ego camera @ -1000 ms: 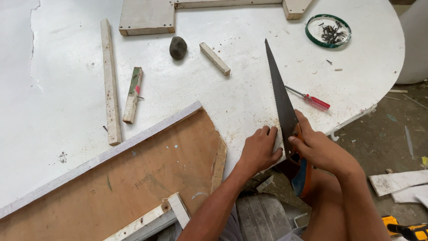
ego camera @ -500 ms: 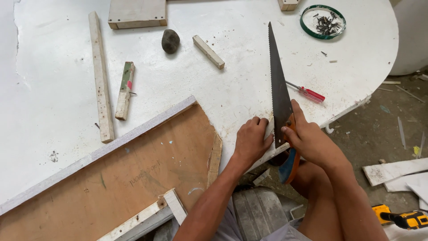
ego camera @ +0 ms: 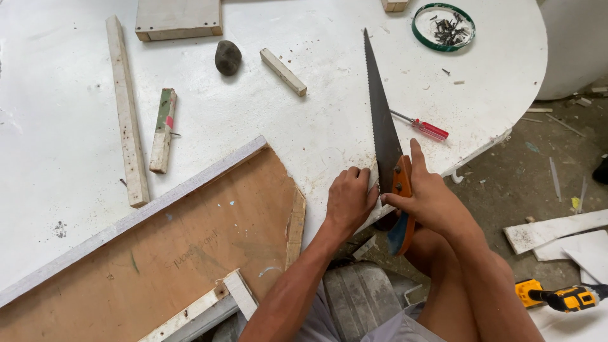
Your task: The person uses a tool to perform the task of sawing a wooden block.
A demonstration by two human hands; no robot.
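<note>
My right hand point(ego camera: 429, 197) grips the orange and blue handle of a hand saw point(ego camera: 380, 120), index finger stretched along it. The dark toothed blade points away from me across the white round table point(ego camera: 316, 126), cutting at the table's near edge. My left hand point(ego camera: 349, 199) presses flat on the tabletop just left of the blade, fingers curled next to a small pale piece at the cut. Sawdust lies around the blade.
A red-handled screwdriver point(ego camera: 423, 126) lies right of the blade. A brown board point(ego camera: 177, 240) leans at the left. Wood strips point(ego camera: 126, 107) point(ego camera: 283, 71), a dark stone point(ego camera: 227, 57), a green dish of screws point(ego camera: 443, 26) and a yellow drill point(ego camera: 557, 296) on the floor.
The saw has slid forward and back at the table edge; both hands stay at the cut. The view has shifted slightly.
</note>
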